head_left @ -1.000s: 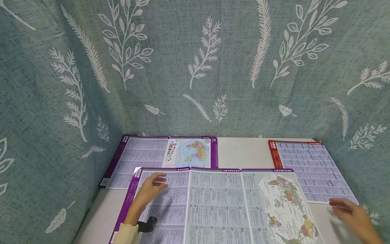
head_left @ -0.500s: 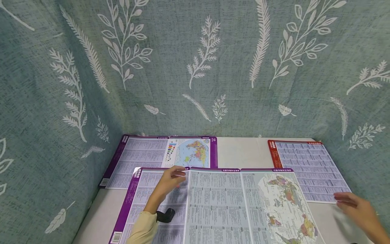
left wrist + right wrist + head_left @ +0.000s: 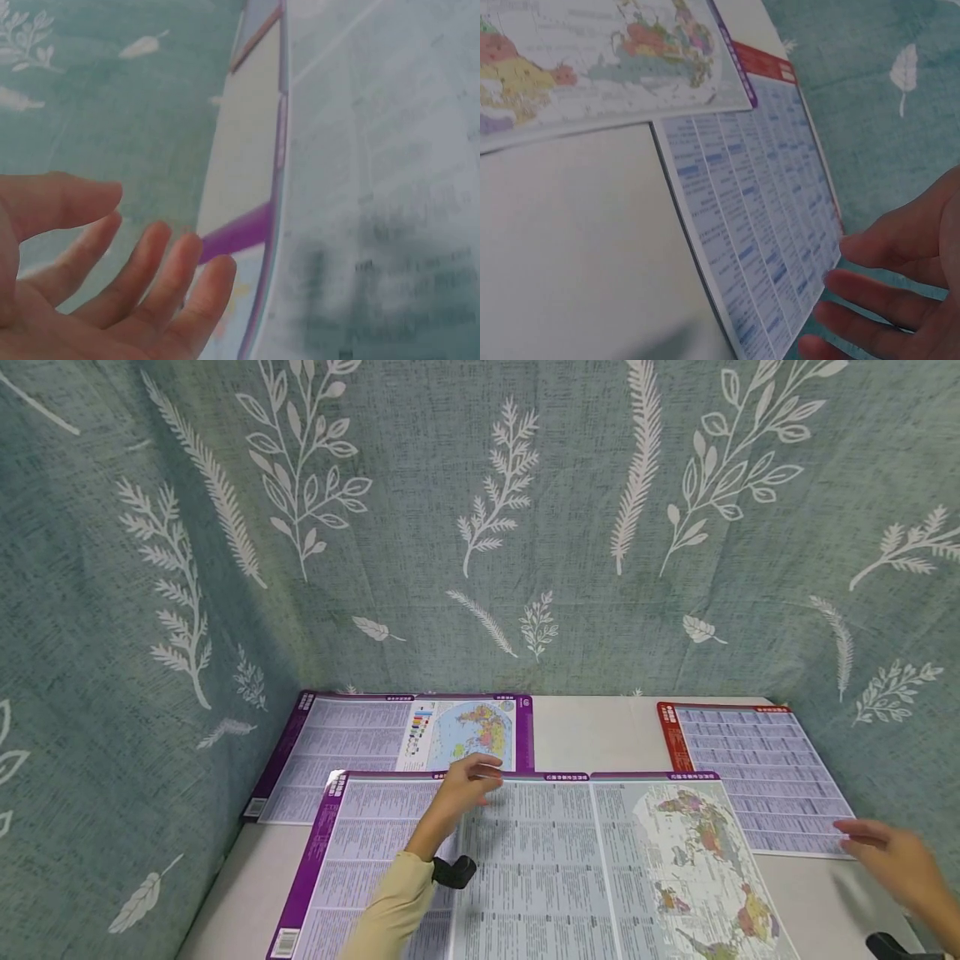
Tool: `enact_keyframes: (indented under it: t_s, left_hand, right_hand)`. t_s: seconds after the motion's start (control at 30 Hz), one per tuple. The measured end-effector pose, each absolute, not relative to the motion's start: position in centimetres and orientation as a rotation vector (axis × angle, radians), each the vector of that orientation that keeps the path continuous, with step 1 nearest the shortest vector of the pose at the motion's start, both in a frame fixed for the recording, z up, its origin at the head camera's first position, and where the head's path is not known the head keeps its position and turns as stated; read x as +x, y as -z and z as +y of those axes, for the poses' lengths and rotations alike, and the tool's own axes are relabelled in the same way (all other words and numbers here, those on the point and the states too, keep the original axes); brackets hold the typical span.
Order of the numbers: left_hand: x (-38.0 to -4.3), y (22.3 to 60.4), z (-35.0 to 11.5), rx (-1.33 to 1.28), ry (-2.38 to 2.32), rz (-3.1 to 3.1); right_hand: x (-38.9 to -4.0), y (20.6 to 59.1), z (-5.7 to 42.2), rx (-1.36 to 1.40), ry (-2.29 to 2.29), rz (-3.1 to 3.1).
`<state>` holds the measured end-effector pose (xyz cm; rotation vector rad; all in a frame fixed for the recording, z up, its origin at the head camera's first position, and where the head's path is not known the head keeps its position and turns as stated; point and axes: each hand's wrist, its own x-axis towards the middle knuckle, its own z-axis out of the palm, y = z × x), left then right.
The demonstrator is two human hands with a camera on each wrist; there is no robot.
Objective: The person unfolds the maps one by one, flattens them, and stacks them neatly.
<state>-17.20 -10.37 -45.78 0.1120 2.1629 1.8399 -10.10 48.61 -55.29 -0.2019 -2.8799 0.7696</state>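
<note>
A large purple-edged world map sheet (image 3: 532, 860), printed with text columns and a map, lies unfolded across the front of the table. Above its far edge hovers my left hand (image 3: 463, 785), fingers relaxed and spread with nothing between them; the left wrist view shows the same hand (image 3: 142, 285) beside that edge. My right hand (image 3: 896, 860) is over the near right corner of a red-edged text sheet (image 3: 765, 785), its fingers loosely bent and holding nothing. In the right wrist view, the fingers (image 3: 885, 300) overlap the sheet's corner.
Behind the large sheet, at the back left, lies a smaller purple-edged map sheet (image 3: 345, 735), partly covered by it. White tabletop (image 3: 592, 735) shows between the back sheets. A green leaf-patterned cloth (image 3: 420, 527) hangs along the back and both sides.
My left hand has moved right along the large map sheet, toward its far edge. My right hand has shifted slightly right and away from me. The sheets have stayed in place.
</note>
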Motion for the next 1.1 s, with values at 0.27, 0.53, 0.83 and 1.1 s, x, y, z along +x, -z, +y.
enact_keyframes:
  t_s: [0.27,0.53,0.83,1.1]
  left_hand:
    - [-18.1,44.9,-7.0,0.151,-1.824,2.157]
    - [-21.1,48.0,-3.0,0.172,-1.875,2.112]
    - [-22.7,48.7,2.2,0.175,-1.873,2.046]
    - [-23.7,48.6,6.0,0.108,-1.914,2.012]
  right_hand:
    - [-10.1,52.6,47.6,-0.232,-0.790,-2.905]
    - [-10.2,50.5,46.5,-0.271,-0.762,-2.966]
    - [-13.7,58.2,54.8,-0.302,-0.690,-2.978]
    - [-15.7,58.6,55.0,-0.325,-0.733,-3.021]
